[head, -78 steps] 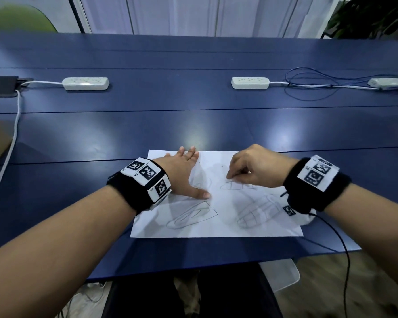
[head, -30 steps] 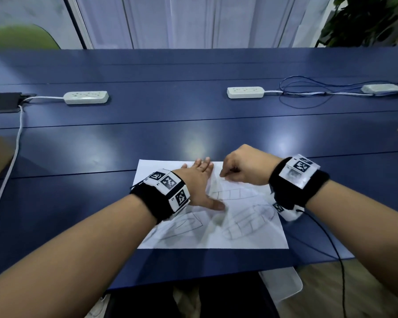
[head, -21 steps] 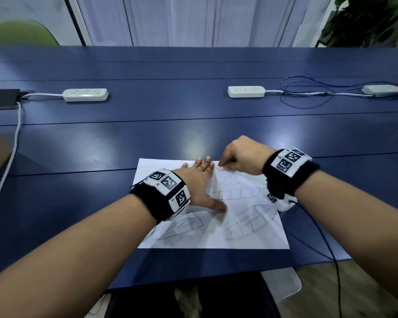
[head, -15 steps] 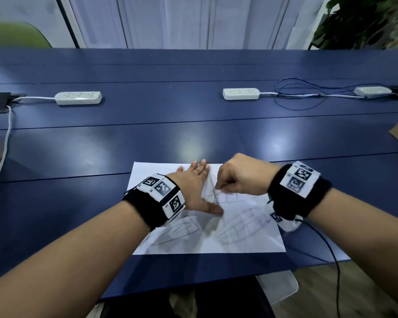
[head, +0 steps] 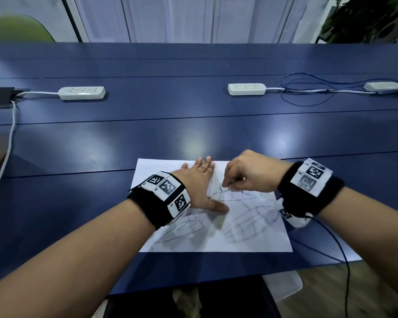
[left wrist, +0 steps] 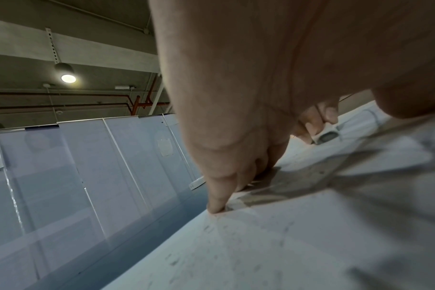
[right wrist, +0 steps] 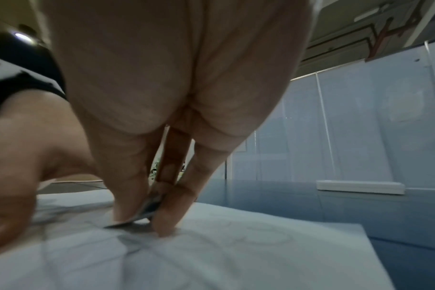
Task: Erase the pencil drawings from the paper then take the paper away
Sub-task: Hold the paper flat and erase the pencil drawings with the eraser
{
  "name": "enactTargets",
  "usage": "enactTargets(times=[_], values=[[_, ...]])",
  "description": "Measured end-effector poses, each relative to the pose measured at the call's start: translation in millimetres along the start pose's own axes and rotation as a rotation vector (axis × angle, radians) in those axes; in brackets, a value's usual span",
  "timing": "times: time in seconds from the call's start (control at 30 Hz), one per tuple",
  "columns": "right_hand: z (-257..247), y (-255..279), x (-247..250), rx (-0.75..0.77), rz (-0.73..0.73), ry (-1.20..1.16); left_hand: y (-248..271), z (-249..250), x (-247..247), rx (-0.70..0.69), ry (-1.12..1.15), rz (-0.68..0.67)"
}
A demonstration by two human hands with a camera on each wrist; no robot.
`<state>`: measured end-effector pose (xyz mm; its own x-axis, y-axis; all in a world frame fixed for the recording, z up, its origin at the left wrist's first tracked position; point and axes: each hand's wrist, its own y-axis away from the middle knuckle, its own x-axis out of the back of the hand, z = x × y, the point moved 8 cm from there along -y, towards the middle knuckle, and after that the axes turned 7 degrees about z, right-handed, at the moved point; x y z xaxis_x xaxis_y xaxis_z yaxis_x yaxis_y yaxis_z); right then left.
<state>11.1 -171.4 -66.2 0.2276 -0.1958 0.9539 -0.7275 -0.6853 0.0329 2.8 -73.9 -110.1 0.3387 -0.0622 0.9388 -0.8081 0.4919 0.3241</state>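
A: Place of the paper [head: 251,242]?
B: Flat on the blue tabletop [head: 147,138], close to its near edge.
A: And on the sheet?
B: Pencil drawings [head: 251,223], grey outlines across the middle and the near half.
A: State of the left hand [head: 199,187]?
B: Laid palm down on the far left part of the paper, pressing it. Fingers [left wrist: 219,196] straight and close together, with the tips at the far edge of the sheet. Thumb stretched out to the right, beside one drawing. Grasping nothing.
A: And the right hand [head: 251,174]?
B: Just beside the left hand, over the far half of the sheet. Fingers [right wrist: 169,212] bent downward, pinching a small eraser [right wrist: 147,209] against the thumb. Lower end of the eraser touching the paper, close to a pencil line.
A: Colour of the eraser?
B: Whitish with a grey end, judging from the left wrist view. Too blurred in the right wrist view to say more.
A: Anything else around?
B: A black wristband with square printed markers on each wrist. Far back on the tabletop, a white power strip on the left [head: 81,92] and a second power strip [head: 246,89] to the right, with thin blue cables [head: 308,97] looped beside the second. All well apart from the paper.
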Motion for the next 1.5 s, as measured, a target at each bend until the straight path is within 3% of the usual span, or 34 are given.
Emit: enactTargets(times=[0.17, 0.4, 0.6, 0.8, 1.0, 1.23, 1.43, 1.5], values=[[27.6, -29.2, 15.3, -0.149, 0.125, 0.085, 1.4, 1.2, 2.2, -0.007, -0.007, 0.004], [-3.6, 11.1, 0.2, -0.013, 0.006, -0.001, -0.3, 0.3, -0.2, 0.004, -0.008, -0.009], [32.7, -21.5, 20.5, -0.178, 0.116, 0.128, 0.4, 0.8, 1.4, 0.003, 0.000, -0.006], [-1.9, 14.0, 0.5, -0.028, -0.021, -0.025, -0.2, 1.5, 1.0, 0.003, -0.013, -0.009], [35.7, -25.0, 19.8, -0.192, 0.124, 0.133, 0.1, 1.5, 1.9, 0.010, -0.016, -0.007], [-1.6, 15.5, 0.8, -0.013, -0.009, -0.029, 0.3, 2.1, 1.8, 0.009, -0.020, -0.027], [39.4, -25.7, 18.5, -0.211, 0.131, 0.104, 0.6, 2.4, 2.3, 0.010, -0.024, -0.025], [37.9, -24.9, 16.9, -0.191, 0.125, 0.128, 1.4, 1.7, 2.3, 0.014, -0.022, -0.031]])
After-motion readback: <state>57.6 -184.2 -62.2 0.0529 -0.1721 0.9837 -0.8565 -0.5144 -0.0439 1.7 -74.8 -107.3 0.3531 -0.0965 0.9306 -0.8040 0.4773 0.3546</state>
